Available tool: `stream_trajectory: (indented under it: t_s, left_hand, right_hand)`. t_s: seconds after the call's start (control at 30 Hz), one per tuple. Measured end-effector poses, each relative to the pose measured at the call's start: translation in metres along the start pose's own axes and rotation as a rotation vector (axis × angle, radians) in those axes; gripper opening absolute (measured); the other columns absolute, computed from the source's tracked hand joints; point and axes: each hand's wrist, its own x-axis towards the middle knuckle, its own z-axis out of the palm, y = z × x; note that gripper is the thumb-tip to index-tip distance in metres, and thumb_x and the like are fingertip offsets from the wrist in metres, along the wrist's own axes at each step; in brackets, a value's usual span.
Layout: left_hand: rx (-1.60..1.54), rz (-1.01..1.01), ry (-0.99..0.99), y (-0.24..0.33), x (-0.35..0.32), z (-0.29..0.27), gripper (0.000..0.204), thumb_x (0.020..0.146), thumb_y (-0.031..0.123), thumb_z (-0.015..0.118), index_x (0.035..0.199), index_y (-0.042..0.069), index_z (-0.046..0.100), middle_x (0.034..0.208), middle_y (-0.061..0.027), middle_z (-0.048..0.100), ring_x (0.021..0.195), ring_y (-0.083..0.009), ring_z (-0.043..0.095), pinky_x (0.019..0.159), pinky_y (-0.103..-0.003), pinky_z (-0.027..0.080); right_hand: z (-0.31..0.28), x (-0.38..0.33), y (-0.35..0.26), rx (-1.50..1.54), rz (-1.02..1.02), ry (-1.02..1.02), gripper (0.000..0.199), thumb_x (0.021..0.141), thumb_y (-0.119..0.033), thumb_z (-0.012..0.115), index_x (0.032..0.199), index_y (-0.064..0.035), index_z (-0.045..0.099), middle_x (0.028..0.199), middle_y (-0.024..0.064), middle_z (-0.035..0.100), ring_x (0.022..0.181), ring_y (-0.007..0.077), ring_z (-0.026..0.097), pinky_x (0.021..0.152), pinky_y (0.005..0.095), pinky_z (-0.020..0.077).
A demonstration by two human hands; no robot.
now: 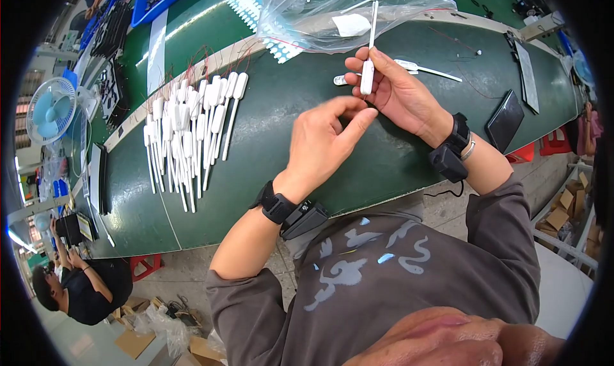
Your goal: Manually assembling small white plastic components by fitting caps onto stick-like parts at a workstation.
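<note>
My right hand [409, 104] holds a white plastic stick [367, 78] upright between thumb and fingers; its thick end points toward me and its thin stem away. Close below that thick end is my left hand [320, 139], its thumb and fingers brought together. A bit of thin reddish wire shows there, but what the left fingertips pinch is hidden. Just beyond my right hand, another white stick [435, 72] lies on the green table [256, 174]. To the left sits a large pile of similar white sticks [183, 118], thick ends away from me, with thin red wires trailing from them.
A clear plastic bag [294, 14] with more sticks lies at the far side, beside dotted sticker sheets [238, 14]. A black flat device [505, 120] rests at the right. Far left are a blue bin [142, 8] and a fan [51, 110]. Another person [96, 289] works at lower left.
</note>
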Motion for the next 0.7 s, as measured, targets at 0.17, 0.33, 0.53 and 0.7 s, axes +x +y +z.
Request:
stream_trajectory:
  t_s: [0.17,0.33,0.53,0.7]
  left_hand:
    - [-0.404,-0.355,-0.361,-0.001,0.001,-0.002,0.025,0.098,0.021,0.059,0.093,-0.001,0.069,0.084,-0.0086,0.073,0.051,-0.0079,0.055,0.047,-0.025,0.04]
    - [-0.767,-0.6,-0.527,0.004,0.01,-0.016,0.028,0.099,0.023,0.057,0.096,-0.003,0.067,0.087,-0.0115,0.074,0.047,-0.0078,0.055,0.041,-0.02,0.036]
    - [-0.847,-0.674,-0.554,0.004,0.015,-0.016,0.027,0.1,0.023,0.054,0.1,-0.002,0.067,0.092,-0.0163,0.074,0.042,-0.0056,0.05,0.036,-0.017,0.029]
    - [-0.726,-0.63,-0.568,0.01,0.009,-0.017,0.028,0.1,0.024,0.055,0.099,0.0,0.068,0.091,-0.0136,0.075,0.044,-0.0055,0.052,0.038,-0.016,0.031]
  right_hand:
    - [-0.012,0.004,0.0,0.066,0.01,-0.023,0.029,0.104,-0.03,0.05,0.123,-0.0094,0.058,0.12,0.0039,0.066,0.1,0.0144,0.066,0.086,0.0312,0.0556]
    - [-0.033,0.016,-0.01,0.15,-0.022,-0.014,0.03,0.105,-0.029,0.049,0.126,-0.0088,0.055,0.125,0.0042,0.064,0.104,0.0145,0.066,0.084,0.0289,0.0575]
    - [-0.037,0.018,-0.015,0.111,-0.045,-0.034,0.03,0.105,-0.029,0.049,0.126,-0.0082,0.054,0.131,0.0051,0.061,0.107,0.015,0.065,0.085,0.0278,0.0587]
    - [-0.014,0.01,-0.017,0.084,-0.08,0.014,0.029,0.105,-0.029,0.048,0.124,-0.0084,0.054,0.118,0.0028,0.064,0.097,0.0134,0.066,0.079,0.0269,0.0591]
